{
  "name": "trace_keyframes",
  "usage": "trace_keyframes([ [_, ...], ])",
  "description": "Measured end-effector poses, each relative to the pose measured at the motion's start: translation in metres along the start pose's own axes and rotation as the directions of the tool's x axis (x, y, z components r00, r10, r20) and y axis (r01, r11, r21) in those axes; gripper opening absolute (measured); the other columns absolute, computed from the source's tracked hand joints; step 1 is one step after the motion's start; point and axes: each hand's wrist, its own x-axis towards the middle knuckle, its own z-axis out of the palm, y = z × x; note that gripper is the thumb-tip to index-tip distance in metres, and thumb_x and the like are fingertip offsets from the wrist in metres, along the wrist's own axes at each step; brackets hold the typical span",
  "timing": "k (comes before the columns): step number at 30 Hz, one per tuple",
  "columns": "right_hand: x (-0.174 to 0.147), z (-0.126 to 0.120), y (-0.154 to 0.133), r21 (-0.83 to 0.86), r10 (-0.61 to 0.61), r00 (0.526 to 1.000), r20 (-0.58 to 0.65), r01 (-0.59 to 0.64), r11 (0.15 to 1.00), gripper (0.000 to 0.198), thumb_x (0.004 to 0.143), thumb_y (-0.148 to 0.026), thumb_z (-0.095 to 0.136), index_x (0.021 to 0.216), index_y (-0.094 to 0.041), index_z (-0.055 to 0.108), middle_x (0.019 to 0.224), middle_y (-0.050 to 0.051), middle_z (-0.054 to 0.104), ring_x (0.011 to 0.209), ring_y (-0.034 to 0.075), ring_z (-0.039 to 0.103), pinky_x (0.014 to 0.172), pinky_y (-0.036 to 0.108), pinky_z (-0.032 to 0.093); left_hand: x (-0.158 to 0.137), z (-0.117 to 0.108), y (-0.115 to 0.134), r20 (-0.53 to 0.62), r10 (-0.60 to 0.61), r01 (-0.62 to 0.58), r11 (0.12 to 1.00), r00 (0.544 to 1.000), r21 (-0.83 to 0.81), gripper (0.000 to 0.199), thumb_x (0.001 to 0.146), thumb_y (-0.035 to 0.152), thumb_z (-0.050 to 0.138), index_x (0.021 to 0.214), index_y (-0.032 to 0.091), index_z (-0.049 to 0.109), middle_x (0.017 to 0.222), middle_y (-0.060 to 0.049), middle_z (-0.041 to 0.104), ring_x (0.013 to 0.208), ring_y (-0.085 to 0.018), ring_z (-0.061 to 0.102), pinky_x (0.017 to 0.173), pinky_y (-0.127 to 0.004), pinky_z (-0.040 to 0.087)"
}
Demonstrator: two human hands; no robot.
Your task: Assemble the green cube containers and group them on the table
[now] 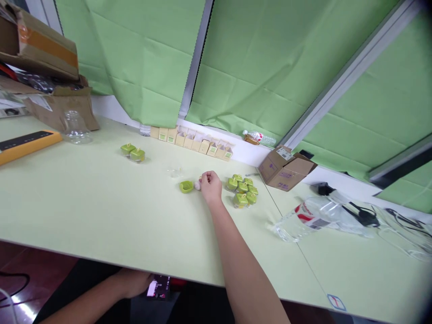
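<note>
In the head view, the right hand (211,186) is narrowed to a pinch and seems to hold a small pale piece (197,185) over the desk's middle (151,202), perhaps because fingertips suit something so small; one green cup (186,186) sits just beside it, likely for easy reach. The left hand (133,282) is below the front edge near a phone (158,288); I cannot tell whether it grips it. Seven green-lidded containers (242,187) cluster to the right, two green-lidded pots (137,155) stand left, and about ten small cartons (197,141) line the back edge, probably keeping the middle free.
</note>
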Motion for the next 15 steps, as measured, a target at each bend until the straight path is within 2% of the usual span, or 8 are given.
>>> trace_keyframes([
  [4, -0.001, 0.000, -0.001, 0.016, -0.002, 1.000, 0.018, 0.002, 1.000, 0.014, 0.084, -0.033, 0.048, 0.080, -0.024, 0.057, 0.075, -0.002, 0.068, 0.068, 0.015, 0.066, 0.063, 0.024, 0.046, 0.006, 0.001, -0.009, -0.010, 0.016, -0.016, 1.000, 1.000, -0.013, 0.046, 0.089, 0.043, 0.045, 0.130, 0.030, 0.061, 0.124, -0.003, 0.069, 0.128, -0.029, 0.051, 0.110, -0.039, 0.038],
  [10, -0.002, -0.001, -0.004, 0.039, 0.018, 0.999, 0.026, -0.019, 0.999, 0.012, 0.083, -0.031, 0.048, 0.079, -0.024, 0.057, 0.074, -0.002, 0.068, 0.066, 0.015, 0.066, 0.062, 0.024, 0.046, 0.001, -0.002, -0.004, -0.007, -0.001, 0.001, 1.000, 1.000, -0.031, 0.043, 0.089, 0.041, 0.045, 0.126, 0.028, 0.064, 0.118, -0.006, 0.070, 0.121, -0.029, 0.056, 0.106, -0.038, 0.041],
  [13, 0.000, -0.001, -0.001, 0.017, 0.001, 1.000, 0.011, -0.002, 1.000, 0.014, 0.084, -0.032, 0.048, 0.079, -0.024, 0.058, 0.075, -0.002, 0.068, 0.069, 0.015, 0.066, 0.064, 0.025, 0.046, -0.020, -0.002, 0.004, -0.044, -0.047, 0.040, 0.990, 0.998, -0.131, 0.036, 0.090, 0.044, 0.049, 0.114, 0.027, 0.069, 0.113, -0.006, 0.071, 0.113, -0.028, 0.059, 0.101, -0.037, 0.044],
  [15, 0.001, -0.001, 0.000, 0.006, -0.006, 1.000, 0.003, 0.006, 1.000, 0.014, 0.084, -0.032, 0.048, 0.079, -0.024, 0.058, 0.076, -0.002, 0.069, 0.070, 0.016, 0.066, 0.065, 0.025, 0.046, -0.045, 0.002, 0.011, 0.021, -0.074, 0.077, 0.963, 0.997, -0.257, 0.032, 0.089, 0.047, 0.055, 0.108, 0.027, 0.070, 0.111, -0.003, 0.069, 0.107, -0.026, 0.061, 0.097, -0.036, 0.047],
])
